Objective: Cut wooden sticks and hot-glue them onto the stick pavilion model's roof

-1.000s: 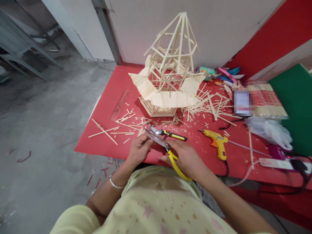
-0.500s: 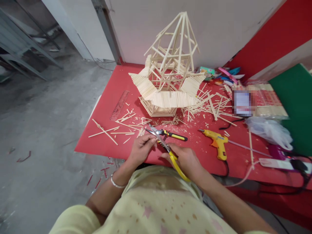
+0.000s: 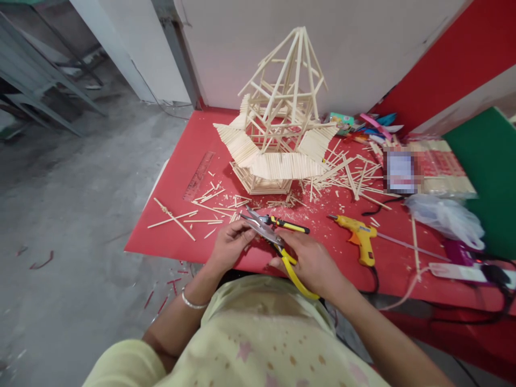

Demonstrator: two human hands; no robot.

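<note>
In my right hand [image 3: 308,258] is a pair of yellow-handled scissors [image 3: 293,277], its metal blades pointing up and left. The fingers of my left hand [image 3: 233,242] are pinched together close beside the blades; whatever they hold is too small or hidden to make out. Just beyond the blades, a black-and-yellow pair of cutters [image 3: 289,223] lies on the red table, partly covered by the scissors. Short cut sticks [image 3: 207,220] lie past my left hand. Behind the tools stands a model building made of wooden sticks [image 3: 282,165], with an open pointed frame on top.
A yellow glue gun [image 3: 360,234] lies to the right on the red table [image 3: 161,183], near a power strip [image 3: 455,271] and a plastic bag [image 3: 445,217]. Loose sticks [image 3: 355,174] are heaped right of the model. A clear ruler [image 3: 199,176] lies at the left.
The scissors have turned in my right hand, so the blades now show broader and lean further left. My left hand has shifted slightly left. The model and glue gun stay in place.
</note>
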